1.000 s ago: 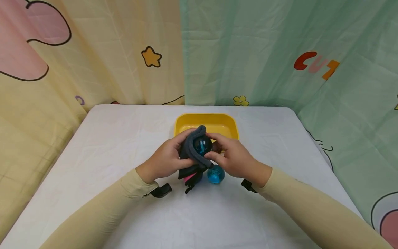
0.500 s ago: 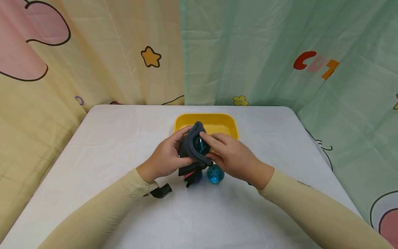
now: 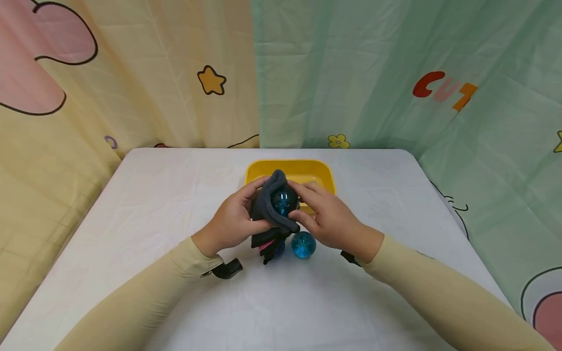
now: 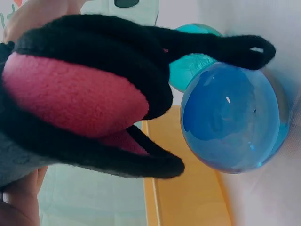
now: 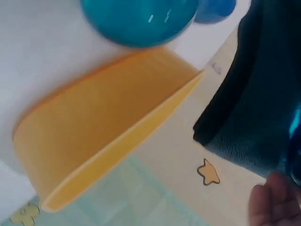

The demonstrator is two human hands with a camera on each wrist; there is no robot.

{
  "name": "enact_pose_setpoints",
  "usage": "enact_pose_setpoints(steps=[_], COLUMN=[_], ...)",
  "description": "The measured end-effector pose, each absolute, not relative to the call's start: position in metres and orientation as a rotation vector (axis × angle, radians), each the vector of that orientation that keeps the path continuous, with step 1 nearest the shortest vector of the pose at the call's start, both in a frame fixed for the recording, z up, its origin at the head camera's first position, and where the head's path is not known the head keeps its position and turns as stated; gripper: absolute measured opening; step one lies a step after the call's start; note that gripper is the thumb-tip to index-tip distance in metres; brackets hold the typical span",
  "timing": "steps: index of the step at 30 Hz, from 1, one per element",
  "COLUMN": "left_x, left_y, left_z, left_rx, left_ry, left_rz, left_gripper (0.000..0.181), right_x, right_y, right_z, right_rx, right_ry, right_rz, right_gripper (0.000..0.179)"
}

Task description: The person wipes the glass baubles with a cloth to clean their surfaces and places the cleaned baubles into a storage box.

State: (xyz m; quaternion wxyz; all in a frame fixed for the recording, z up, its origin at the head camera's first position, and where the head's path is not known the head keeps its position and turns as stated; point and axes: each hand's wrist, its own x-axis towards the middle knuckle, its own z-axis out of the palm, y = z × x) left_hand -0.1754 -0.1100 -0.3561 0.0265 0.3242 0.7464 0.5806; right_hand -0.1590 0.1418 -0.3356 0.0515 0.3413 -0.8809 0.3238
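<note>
Vs. 0.5 s ago: index finger of the R hand [image 3: 329, 214] has slid off the ball's front to its R edge — more of the ball shows. L hand [image 3: 230, 219] grips the grey cloth bag [image 3: 265, 204]; R hand pinches the glossy dark-blue ball [image 3: 283, 201], partly in the bag's mouth. Bag's held above the table [image 3: 184, 168], nr. yellow tray [image 3: 290, 162] — black trim, pink cloth at its lower end.

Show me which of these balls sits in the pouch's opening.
The dark teal ball, in the grey pouch between the left hand and right hand; the light-blue ball and blue ball rest outside it on the table.
</note>
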Motion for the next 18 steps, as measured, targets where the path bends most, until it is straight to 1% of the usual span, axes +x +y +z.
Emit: enact_pose_setpoints(steps=[2,4,8,11,14,18], left_x=[-0.1755,-0.1757,-0.1760,-0.1761,-0.1760,-0.1770], left_y=[-0.1101,-0.1101,-0.1100,-0.1092,-0.1087,-0.1090], left_z=[-0.3561,-0.3562,-0.3578,-0.3597,-0.3602,-0.3591], left_rx=[0.990,0.982,0.964,0.987,1.019,1.038], left_ry=[2.292,2.280,2.276,2.291,2.300,2.290], left_rz=[1.813,1.822,1.822,1.791,1.770,1.788], left_gripper=[0.084,0.083,0.083,0.082,0.082,0.084], right_x=[-0.1586,-0.1577,-0.1566,-0.1561,-0.1563,-0.1571], right_y=[0.1430,0.1447,0.1452,0.1425,0.1386,0.1358], right_z=[-0.3358,-0.3355,-0.3325,-0.3306,-0.3313,-0.3341], right_rx=[1.102,1.151,1.196,1.185,1.109,0.897], right_ry=[-2.577,-2.477,-2.362,-2.388,-2.553,-2.730], right_rz=[0.706,0.526,0.365,0.367,0.591,1.294], right_gripper=[0.072,0.075,0.071,0.065,0.061,0.054])
